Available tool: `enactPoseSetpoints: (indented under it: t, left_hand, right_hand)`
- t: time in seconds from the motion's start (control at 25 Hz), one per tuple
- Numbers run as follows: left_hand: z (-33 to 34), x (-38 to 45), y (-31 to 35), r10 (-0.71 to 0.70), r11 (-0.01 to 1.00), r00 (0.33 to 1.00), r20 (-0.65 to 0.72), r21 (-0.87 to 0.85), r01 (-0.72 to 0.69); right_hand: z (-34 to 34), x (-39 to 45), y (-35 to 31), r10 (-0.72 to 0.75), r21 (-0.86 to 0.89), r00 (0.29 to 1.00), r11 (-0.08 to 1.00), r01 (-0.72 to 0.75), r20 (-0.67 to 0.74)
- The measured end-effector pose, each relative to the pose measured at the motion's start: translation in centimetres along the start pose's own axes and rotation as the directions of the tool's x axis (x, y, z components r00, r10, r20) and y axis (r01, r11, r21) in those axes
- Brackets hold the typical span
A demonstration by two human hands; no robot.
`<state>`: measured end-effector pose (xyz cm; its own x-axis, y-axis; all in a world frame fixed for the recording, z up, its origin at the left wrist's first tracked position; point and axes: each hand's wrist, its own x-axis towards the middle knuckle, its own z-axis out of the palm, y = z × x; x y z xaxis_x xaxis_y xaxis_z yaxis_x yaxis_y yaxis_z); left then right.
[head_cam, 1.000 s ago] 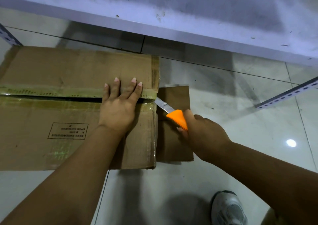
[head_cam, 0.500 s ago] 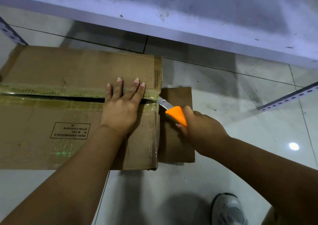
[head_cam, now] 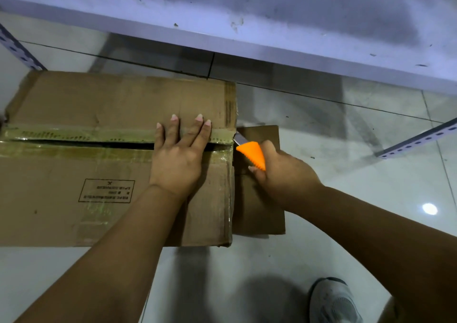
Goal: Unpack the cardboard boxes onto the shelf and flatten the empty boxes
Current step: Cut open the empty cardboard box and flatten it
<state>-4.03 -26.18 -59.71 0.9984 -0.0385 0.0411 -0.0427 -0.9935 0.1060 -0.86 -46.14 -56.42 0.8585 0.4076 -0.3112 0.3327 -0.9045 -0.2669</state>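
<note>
The knife (head_cam: pixel 249 151), gripped in the right hand (head_cam: pixel 284 172), has advanced into the taped seam end of the box (head_cam: pixel 118 105), which the left hand (head_cam: pixel 179 154) presses flat-fingered; opening is nearly complete.

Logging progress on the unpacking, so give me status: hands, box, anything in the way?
Left hand flat on cardboard box. Right hand grips orange knife, blade at seam's right end. Box still closed. Nothing blocking.
</note>
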Motion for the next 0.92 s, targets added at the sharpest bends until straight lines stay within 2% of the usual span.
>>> enactPoseSetpoints:
  t: [0.12,0.28,0.44,0.52,0.64,0.8,0.92]
  left_hand:
    - [-0.2,0.0,0.0,-0.066,0.997,0.996,0.063,-0.035,0.068]
    - [-0.9,0.3,-0.2,-0.108,0.967,0.994,0.007,-0.230,0.106]
    - [-2.7,0.6,-0.2,-0.102,0.918,0.981,0.164,-0.365,0.156]
    - [-3.7,0.2,-0.5,-0.059,0.913,0.982,0.177,-0.389,0.125]
    - [-4.8,-1.5,-1.6,-0.032,0.927,0.992,0.123,-0.368,0.076]
    - [-6.6,-5.1,-3.7,-0.152,0.940,0.972,0.181,-0.279,0.199]
    - [-8.4,-7.6,-5.3,-0.271,0.931,0.931,0.246,-0.177,0.318]
  right_hand:
    - [-0.2,-0.8,0.4,0.040,0.012,0.999,0.999,-0.041,0.023]
    - [-1.5,-2.2,1.6,0.152,0.024,0.987,0.988,-0.153,0.044]
    - [-2.5,-3.2,1.2,0.171,0.037,0.985,0.984,-0.172,0.010]
    - [-3.0,-3.3,0.4,0.140,0.060,0.990,0.989,-0.138,-0.029]
    - [-3.5,-3.5,-1.1,0.061,0.104,0.995,0.993,-0.053,-0.083]
    - [-3.7,-3.5,-3.8,-0.051,0.130,0.994,0.990,0.063,-0.092]
    - [-3.7,-3.3,-6.4,-0.157,0.148,0.985,0.975,0.165,-0.069]
